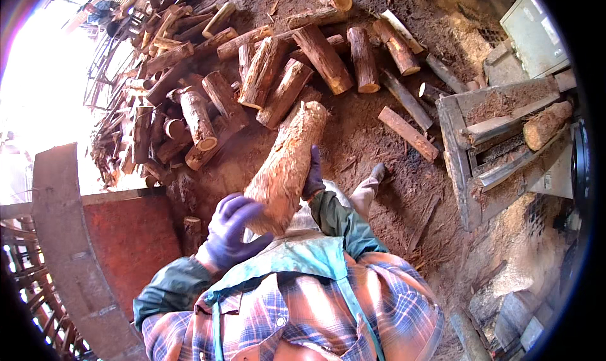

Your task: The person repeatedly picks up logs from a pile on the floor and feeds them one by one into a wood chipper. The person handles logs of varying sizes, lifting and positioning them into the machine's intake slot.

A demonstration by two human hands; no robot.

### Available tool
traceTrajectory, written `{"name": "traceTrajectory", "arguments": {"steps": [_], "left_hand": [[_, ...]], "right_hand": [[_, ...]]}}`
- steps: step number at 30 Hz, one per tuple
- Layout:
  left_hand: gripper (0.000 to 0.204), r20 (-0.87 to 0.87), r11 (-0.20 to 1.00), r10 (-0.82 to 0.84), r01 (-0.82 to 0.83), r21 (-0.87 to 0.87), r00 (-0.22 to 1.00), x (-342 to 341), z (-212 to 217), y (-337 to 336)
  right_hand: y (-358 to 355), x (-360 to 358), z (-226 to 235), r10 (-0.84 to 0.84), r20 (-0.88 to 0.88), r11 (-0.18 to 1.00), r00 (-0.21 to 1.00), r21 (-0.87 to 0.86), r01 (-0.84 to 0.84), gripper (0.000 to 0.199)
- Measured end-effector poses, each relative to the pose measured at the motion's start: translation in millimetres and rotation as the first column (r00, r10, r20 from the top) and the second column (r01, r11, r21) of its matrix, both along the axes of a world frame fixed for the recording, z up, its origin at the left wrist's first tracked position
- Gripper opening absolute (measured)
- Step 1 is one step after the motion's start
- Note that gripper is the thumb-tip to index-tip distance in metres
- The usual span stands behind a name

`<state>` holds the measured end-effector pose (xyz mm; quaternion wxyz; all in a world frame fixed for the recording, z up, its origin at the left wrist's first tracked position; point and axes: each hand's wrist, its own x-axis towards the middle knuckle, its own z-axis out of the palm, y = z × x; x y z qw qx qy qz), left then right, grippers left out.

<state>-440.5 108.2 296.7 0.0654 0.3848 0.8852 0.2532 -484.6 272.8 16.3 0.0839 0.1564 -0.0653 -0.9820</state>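
Observation:
Held in front of my body is a thick, pale, mostly peeled log [287, 162], tilted with its far end up and to the right. My left hand [232, 231], in a purple glove, is curved around the near end, its fingers bent and thumb apart. On the log's right side, my right hand [313, 176], also in a purple glove, presses along it with the fingers pointing away from me. Its palm is hidden behind the log. Dark green sleeves cover both forearms, and a teal apron [278, 260] hangs below the log.
A large heap of logs [265, 70] spreads across the dirt floor [404, 203] ahead and to the left. At right stands a wooden and metal machine bed [464, 165] with another log [548, 126] on it. A rusty red panel [129, 238] with a metal edge is at left.

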Motion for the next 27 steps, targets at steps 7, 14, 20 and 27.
{"name": "traceTrajectory", "arguments": {"steps": [7,14,20,27], "left_hand": [[0.076,0.975,0.674,-0.218,-0.717,0.179,0.038,-36,-71,17],[0.105,0.921,0.859,-0.32,-0.343,0.381,0.222,-66,-21,181],[0.103,0.756,0.756,-0.654,0.077,0.65,0.024,-90,-1,332],[0.04,0.255,0.791,-0.611,0.592,0.157,0.749,-61,-54,520]], "right_hand": [[68,0,100,0.049,-0.097,0.992,0.994,0.118,-0.037,0.076],[221,39,189,-0.289,-0.204,0.785,0.935,0.508,0.353,0.071],[353,106,271,-0.672,-0.294,0.124,0.68,0.86,0.495,0.077],[499,131,206,-0.683,-0.351,-0.73,0.641,0.305,-0.611,0.062]]}}
